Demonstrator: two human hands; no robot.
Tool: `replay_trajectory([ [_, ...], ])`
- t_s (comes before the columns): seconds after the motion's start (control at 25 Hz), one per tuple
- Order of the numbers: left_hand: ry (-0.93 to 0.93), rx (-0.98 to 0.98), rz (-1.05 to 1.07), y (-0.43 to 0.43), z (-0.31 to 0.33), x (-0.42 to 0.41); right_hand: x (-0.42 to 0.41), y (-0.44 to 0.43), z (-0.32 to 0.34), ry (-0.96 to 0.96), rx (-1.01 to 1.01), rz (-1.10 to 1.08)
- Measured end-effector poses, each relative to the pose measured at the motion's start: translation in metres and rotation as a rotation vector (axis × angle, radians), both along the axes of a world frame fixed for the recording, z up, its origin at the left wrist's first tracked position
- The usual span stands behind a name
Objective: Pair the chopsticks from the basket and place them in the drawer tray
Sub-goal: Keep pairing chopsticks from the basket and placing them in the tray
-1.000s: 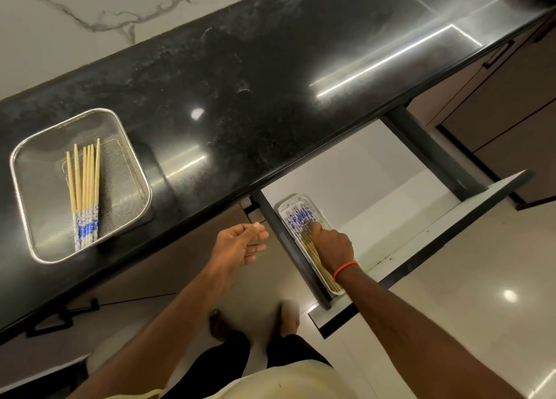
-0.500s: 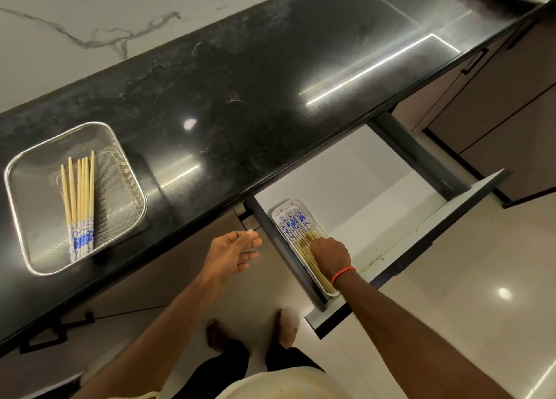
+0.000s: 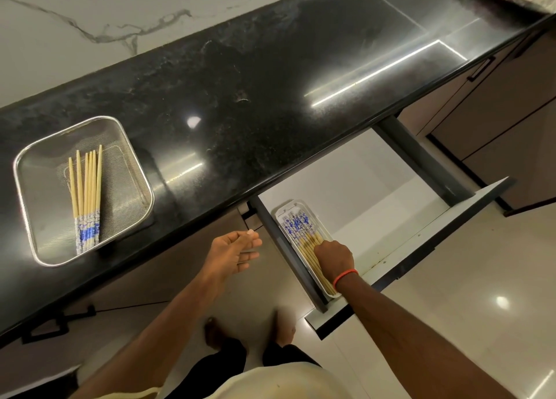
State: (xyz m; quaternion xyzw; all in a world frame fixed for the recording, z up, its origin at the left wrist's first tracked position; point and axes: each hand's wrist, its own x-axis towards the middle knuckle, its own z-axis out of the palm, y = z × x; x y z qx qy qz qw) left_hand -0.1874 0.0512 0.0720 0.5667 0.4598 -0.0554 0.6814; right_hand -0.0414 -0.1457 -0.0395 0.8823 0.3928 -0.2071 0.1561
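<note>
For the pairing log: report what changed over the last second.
The right hand slid slightly along the tray chopsticks toward the person, fingers curled on them; whether it grips them is unclear. Nothing was visibly taken or let go. Unchanged: the left hand, open and empty beside the drawer; the six loose chopsticks in the basket; the tray.

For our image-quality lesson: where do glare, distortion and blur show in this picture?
Head view: strip-light glare streaks the counter; head view: a round glare spot marks the floor; head view: wide-angle distortion bows the counter edge, and the feet look blurred while the chopsticks in the basket are sharp.
</note>
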Motion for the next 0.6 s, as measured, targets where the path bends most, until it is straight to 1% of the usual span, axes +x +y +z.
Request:
replay_trajectory([
  [0.28, -0.007, 0.026, -0.002, 0.008, 0.001, -0.005, -0.006, -0.004, 0.005, -0.004, -0.047, 0.005],
  [0.36, -0.019, 0.035, -0.004, 0.01, 0.003, -0.006, -0.008, -0.002, 0.009, -0.007, -0.034, 0.002],
  [0.48, -0.047, 0.059, -0.005, 0.015, 0.009, -0.008, -0.01, 0.008, 0.027, -0.042, 0.045, -0.04],
  [0.6, -0.088, 0.089, 0.013, 0.022, 0.021, -0.01, -0.013, 0.026, 0.056, -0.063, 0.199, -0.151],
])
